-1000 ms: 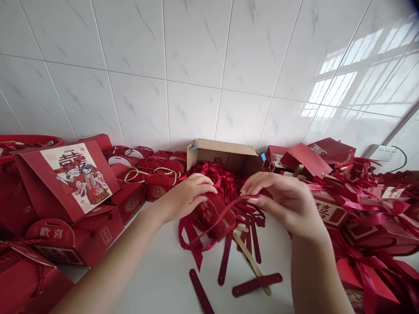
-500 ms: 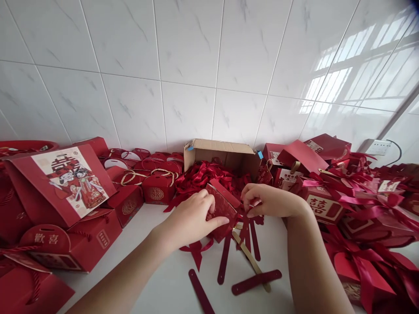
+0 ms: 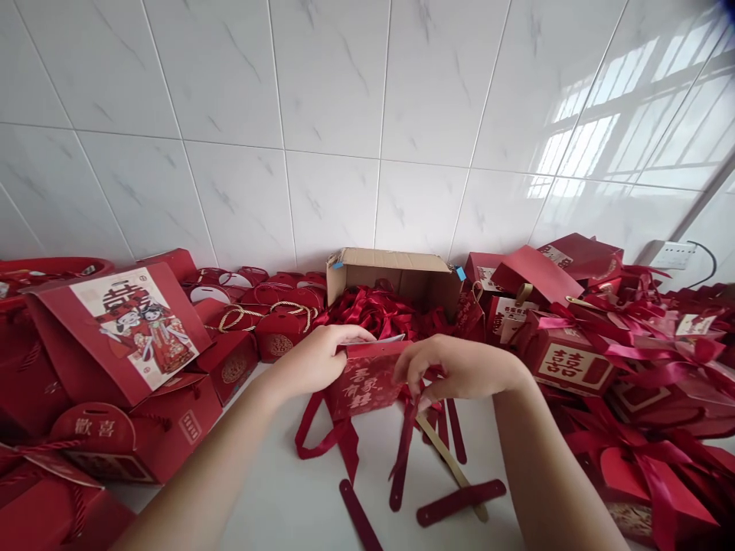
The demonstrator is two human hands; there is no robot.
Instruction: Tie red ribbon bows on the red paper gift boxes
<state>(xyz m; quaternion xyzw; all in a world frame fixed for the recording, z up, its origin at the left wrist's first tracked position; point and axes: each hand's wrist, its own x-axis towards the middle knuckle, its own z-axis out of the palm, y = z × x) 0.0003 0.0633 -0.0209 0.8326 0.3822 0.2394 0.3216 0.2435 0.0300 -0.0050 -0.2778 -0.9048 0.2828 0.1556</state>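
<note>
A red box with pale lettering (image 3: pixel 363 384) stands upright between my hands, its printed face toward me. My left hand (image 3: pixel 317 358) grips its left upper edge, with the fingers behind it. At the right side of the box, my right hand (image 3: pixel 439 369) is pinched on a dark red ribbon (image 3: pixel 405 436) that hangs down. Another red ribbon (image 3: pixel 321 446) loops out below the box on the left. Dark red straps (image 3: pixel 461 503) and a gold strap (image 3: pixel 445 451) lie on the white table (image 3: pixel 287 490) below my hands.
An open cardboard box (image 3: pixel 396 262) full of red ribbon sits against the tiled wall. Red gift boxes (image 3: pixel 230 363) are piled on the left, and ribbon-tied boxes (image 3: pixel 574 367) on the right. A power socket (image 3: pixel 669 255) is at the far right.
The red box has turned so its lettered face shows toward me. My left hand has moved left to its upper edge, and my right hand has moved slightly left and lower beside it.
</note>
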